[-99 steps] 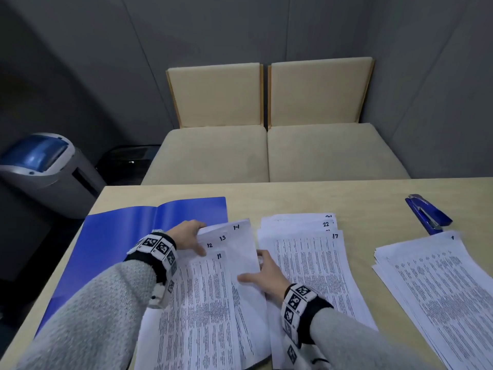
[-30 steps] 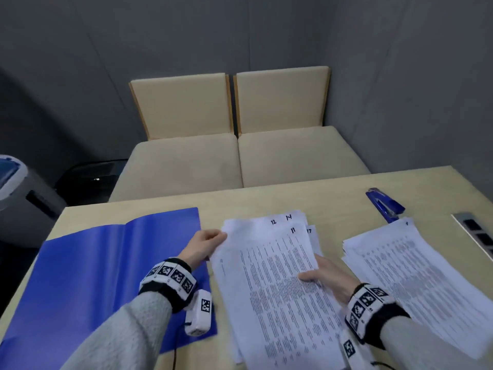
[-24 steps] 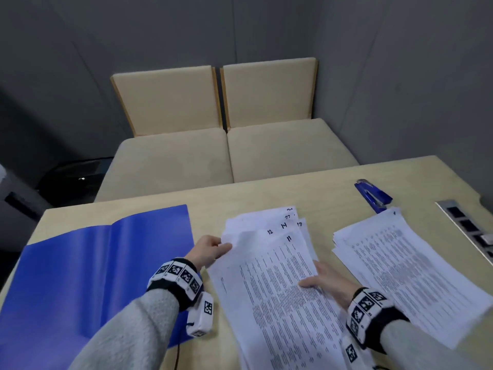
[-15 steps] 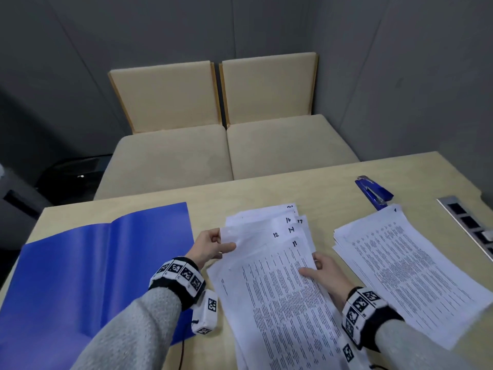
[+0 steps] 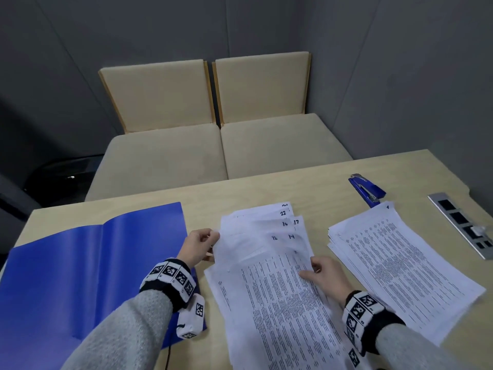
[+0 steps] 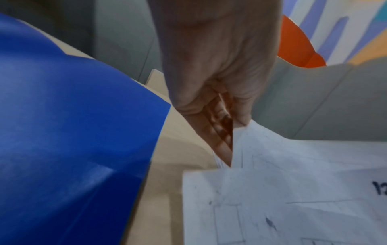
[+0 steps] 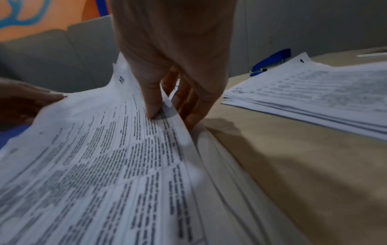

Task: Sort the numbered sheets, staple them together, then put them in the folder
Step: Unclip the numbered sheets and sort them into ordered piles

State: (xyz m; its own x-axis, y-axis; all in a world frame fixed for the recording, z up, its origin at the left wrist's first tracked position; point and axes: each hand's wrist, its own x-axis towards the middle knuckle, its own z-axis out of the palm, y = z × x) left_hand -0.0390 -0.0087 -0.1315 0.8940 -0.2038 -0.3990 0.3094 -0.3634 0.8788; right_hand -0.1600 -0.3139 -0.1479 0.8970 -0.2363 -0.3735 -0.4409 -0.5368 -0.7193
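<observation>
Two cream seats sit beyond the table's far edge, and everything else is on the wood. Biggest on it is the folder, blue and lying open across the left side, its near right corner under the left wrist. Next, the loose sheets fan out at the middle of the near edge, handwritten numbers showing at their far corners: 22, 16, 17, 12, 14. Off to the right lies the stack, printed side up, squarer than the fan and apart from it. A grey socket strip is set into the table along the right edge. Then the stapler, blue, sits just beyond the stack's far corner, towards the far right corner.

Now the hands. Left hand is at the fan's left edge, thumb and fingers curled and pinching the corner of an upper sheet, lifting it clear. Right hand grips the fan's right edge: thumb pressing down on the printed top page, the other fingers tucked beneath the lifted pages against the table.
</observation>
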